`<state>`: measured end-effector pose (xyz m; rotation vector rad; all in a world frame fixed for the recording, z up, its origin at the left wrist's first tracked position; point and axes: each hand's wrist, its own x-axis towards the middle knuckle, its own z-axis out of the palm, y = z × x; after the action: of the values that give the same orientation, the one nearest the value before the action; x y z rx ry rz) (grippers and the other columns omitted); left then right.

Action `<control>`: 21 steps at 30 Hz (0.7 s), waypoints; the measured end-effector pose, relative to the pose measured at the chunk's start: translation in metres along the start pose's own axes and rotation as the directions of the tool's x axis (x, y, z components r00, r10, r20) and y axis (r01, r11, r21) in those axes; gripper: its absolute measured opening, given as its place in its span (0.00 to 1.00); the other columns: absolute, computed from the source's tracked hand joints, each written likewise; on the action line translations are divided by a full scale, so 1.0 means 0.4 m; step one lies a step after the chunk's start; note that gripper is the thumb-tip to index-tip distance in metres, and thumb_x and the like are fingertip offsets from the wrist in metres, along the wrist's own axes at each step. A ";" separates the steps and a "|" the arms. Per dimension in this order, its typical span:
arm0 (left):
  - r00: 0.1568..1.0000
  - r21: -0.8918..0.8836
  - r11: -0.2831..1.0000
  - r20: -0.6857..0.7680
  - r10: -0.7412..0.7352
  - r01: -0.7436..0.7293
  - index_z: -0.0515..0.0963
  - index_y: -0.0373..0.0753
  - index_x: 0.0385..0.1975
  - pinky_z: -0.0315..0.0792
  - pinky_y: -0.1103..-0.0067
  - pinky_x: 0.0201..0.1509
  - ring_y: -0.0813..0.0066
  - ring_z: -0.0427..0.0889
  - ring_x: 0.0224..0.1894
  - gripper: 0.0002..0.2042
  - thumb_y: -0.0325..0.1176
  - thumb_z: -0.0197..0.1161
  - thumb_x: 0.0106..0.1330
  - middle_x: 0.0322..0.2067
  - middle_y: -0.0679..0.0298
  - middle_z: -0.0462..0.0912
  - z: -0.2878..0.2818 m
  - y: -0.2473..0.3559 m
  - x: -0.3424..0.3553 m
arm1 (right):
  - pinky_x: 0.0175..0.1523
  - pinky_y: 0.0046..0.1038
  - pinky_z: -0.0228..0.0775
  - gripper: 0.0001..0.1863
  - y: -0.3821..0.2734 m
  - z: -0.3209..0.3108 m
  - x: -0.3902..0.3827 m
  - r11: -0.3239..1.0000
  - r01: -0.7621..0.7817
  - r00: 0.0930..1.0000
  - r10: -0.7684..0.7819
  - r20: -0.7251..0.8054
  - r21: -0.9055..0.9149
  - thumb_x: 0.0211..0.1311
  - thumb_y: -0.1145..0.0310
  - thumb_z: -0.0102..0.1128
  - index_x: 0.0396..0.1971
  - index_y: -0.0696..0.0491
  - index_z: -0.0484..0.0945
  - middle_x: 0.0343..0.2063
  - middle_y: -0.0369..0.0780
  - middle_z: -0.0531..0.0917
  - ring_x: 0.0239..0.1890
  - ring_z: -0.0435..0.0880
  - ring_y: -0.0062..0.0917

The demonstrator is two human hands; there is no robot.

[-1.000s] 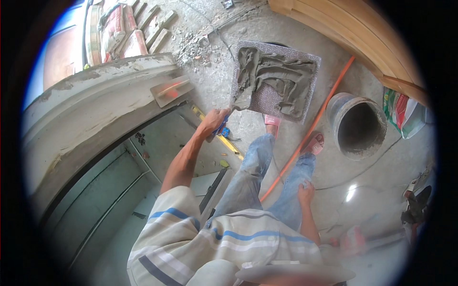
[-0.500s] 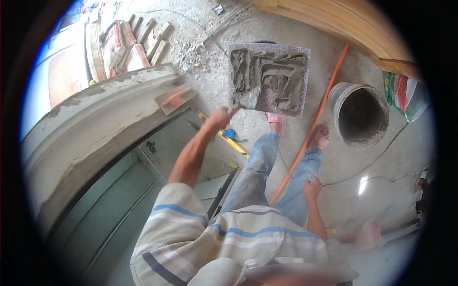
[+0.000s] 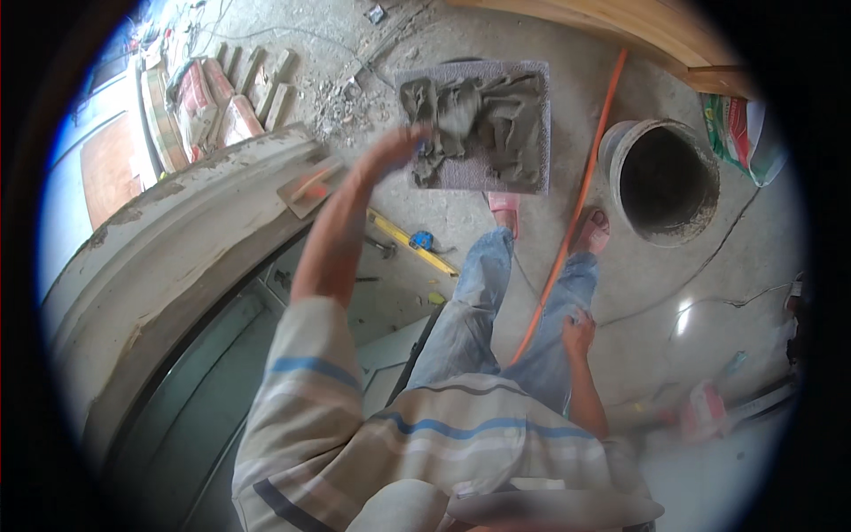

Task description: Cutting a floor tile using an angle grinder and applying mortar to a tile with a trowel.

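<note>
My left hand (image 3: pixel 409 144) reaches forward, closed around the handle of a trowel, which it mostly hides. The trowel's blade (image 3: pixel 459 115), blurred by motion, lies over grey wet mortar (image 3: pixel 510 120). That mortar is spread unevenly in ridges on a square speckled tile (image 3: pixel 434 177), with bare patches near its lower edge. Something dark and rounded shows behind the tile's far edge. My right hand (image 3: pixel 579 332) rests on my right thigh, fingers loosely bent against the jeans, with no tool visible in it.
A bucket (image 3: pixel 667 182) stands right, beyond an orange pipe (image 3: pixel 581 208) on the floor. A float (image 3: pixel 310 188) lies on the ledge at left. A yellow level (image 3: pixel 412 243) and blue tape measure (image 3: pixel 422 240) lie before me. Rubble (image 3: pixel 341 102) and wood pieces lie far left.
My left hand and the trowel have moved forward over the tile, from its near left corner. The mortar's ridges have changed shape. My right hand stays on my thigh; the view has shifted slightly.
</note>
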<state>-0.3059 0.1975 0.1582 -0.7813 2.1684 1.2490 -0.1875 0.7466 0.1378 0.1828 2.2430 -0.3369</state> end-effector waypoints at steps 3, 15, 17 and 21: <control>0.899 0.132 0.909 0.150 -0.412 0.395 0.79 0.34 0.36 0.65 0.72 0.19 0.76 0.67 0.14 0.25 0.55 0.51 0.65 0.12 0.64 0.65 0.116 -0.070 -0.111 | 0.60 0.40 0.63 0.23 -0.017 -0.016 -0.001 0.997 -0.069 0.995 0.070 0.066 -0.021 0.52 0.62 0.52 0.49 0.54 0.76 0.53 0.44 0.74 0.58 0.68 0.39; 0.919 0.647 0.732 0.387 -0.076 -0.212 0.63 0.43 0.62 0.71 0.80 0.35 0.79 0.77 0.36 0.25 0.33 0.53 0.64 0.42 0.63 0.79 -0.061 0.135 0.141 | 0.59 0.51 0.62 0.23 -0.011 -0.015 0.002 0.994 -0.107 0.990 0.109 0.085 -0.028 0.53 0.61 0.51 0.51 0.50 0.75 0.56 0.40 0.72 0.60 0.66 0.38; 0.889 0.597 0.793 0.421 -0.181 -0.121 0.61 0.43 0.64 0.71 0.82 0.39 0.80 0.76 0.40 0.25 0.36 0.51 0.66 0.47 0.62 0.78 -0.072 0.089 0.184 | 0.58 0.51 0.62 0.23 0.012 0.002 0.003 0.998 -0.054 0.995 0.056 0.082 -0.029 0.54 0.61 0.51 0.51 0.50 0.75 0.56 0.40 0.72 0.60 0.66 0.38; 0.897 0.548 0.833 0.402 -0.187 -0.072 0.55 0.41 0.67 0.74 0.76 0.42 0.77 0.78 0.42 0.29 0.35 0.50 0.64 0.48 0.59 0.77 -0.078 -0.241 0.054 | 0.58 0.51 0.63 0.23 -0.083 -0.001 0.018 0.999 0.003 0.989 0.004 0.145 -0.054 0.54 0.61 0.51 0.51 0.51 0.75 0.56 0.40 0.72 0.60 0.65 0.38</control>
<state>-0.2584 0.1257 0.1007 -0.2759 1.9433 0.6143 -0.2006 0.7150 0.1384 0.1262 2.1056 -0.2803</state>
